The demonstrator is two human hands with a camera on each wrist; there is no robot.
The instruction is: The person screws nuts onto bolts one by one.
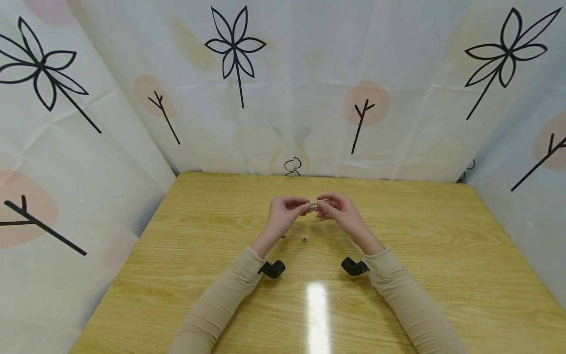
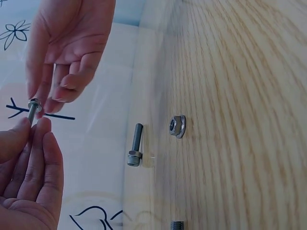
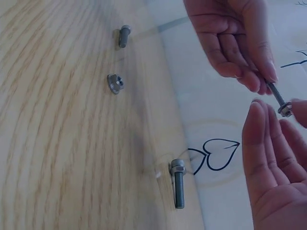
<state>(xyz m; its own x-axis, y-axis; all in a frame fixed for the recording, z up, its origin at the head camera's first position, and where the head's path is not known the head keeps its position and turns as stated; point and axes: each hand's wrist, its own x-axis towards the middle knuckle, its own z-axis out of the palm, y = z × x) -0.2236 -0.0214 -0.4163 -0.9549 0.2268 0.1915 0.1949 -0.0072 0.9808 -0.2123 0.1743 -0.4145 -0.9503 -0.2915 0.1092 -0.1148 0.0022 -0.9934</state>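
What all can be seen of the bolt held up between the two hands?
The bolt looks like shiny grey metal, with a slim threaded shank and a wider piece at one end; whether nut or head is unclear. It is raised off the table, running roughly side to side. The left hand pinches the shank, hiding its other end; the right hand holds the wider piece.

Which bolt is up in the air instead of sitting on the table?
The held bolt, gripped between the left hand and right hand. A second bolt and a third bolt are down on the wooden table.
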